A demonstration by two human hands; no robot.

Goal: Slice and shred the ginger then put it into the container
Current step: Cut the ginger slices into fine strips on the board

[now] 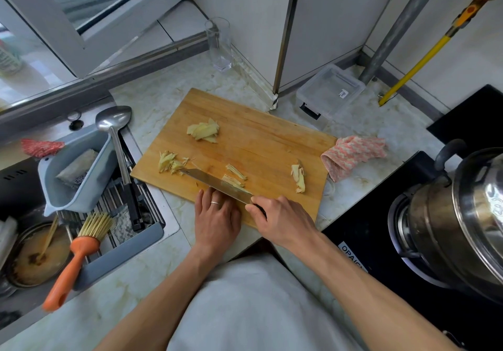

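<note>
The cutting board (258, 143) is the landmark; its near edge hangs toward the person, and both hands sit at that edge. The left hand (216, 220) lies flat on the board's near edge with fingers straight and close together, holding nothing, fingertips just beside the knife blade; the right hand (280, 221) curls round the dark handle of the knife (217, 183), whose blade runs across the board's near part, the tip toward the left edge. Shredded ginger (235, 176) lies against the blade near the board's middle; a second heap of shreds (170, 162) sits by the left edge at the blade tip; a peel scrap (298, 177) lies close to the right edge; a stack of ginger slices (204, 131) rests farther in, with bare wood all around it and across the far right part of the board. Off the right edge, touching the corner, is a pink cloth (353, 154); beyond the far right edge stands the clear container (330, 92), lid on, apart from the board. Left of the board, a ladle (117, 132) rests across a grey basket (76, 171) over the sink, near the board's left corner; a drinking glass (219, 44) stands beyond the far edge against the wall.
</note>
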